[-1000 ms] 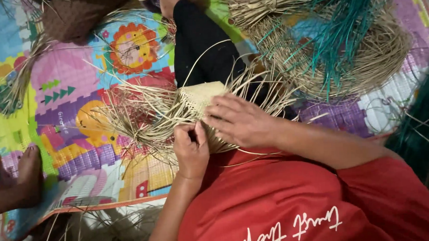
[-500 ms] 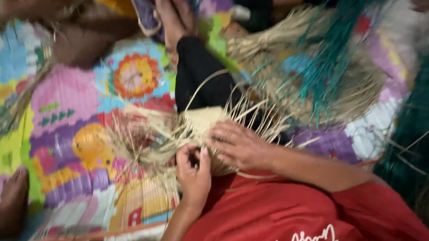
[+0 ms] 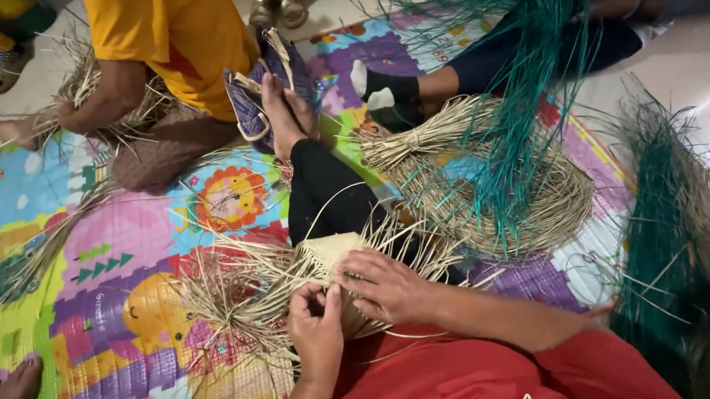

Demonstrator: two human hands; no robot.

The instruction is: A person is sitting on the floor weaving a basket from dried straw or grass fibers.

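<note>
A small woven piece of pale straw [image 3: 329,252] rests on my lap, with loose strands fanning out to the left and right. My left hand [image 3: 316,327] pinches strands at its lower edge, fingers closed on them. My right hand [image 3: 384,286] lies over the woven part and presses it down, fingers spread across the weave. My leg in black trousers [image 3: 323,197] stretches forward beneath the piece, the bare foot [image 3: 281,115] pointing away.
A colourful play mat [image 3: 94,259] covers the floor. A person in a yellow shirt [image 3: 164,40] sits ahead left with straw. Another person's dark-socked foot [image 3: 382,94] is ahead. A pile of natural and teal straw [image 3: 498,177] lies right, more teal strands [image 3: 660,242] far right.
The view has tilted upward and now takes in the people sitting ahead. My hands stay on the woven piece, with the left fingers shifting slightly on the strands.
</note>
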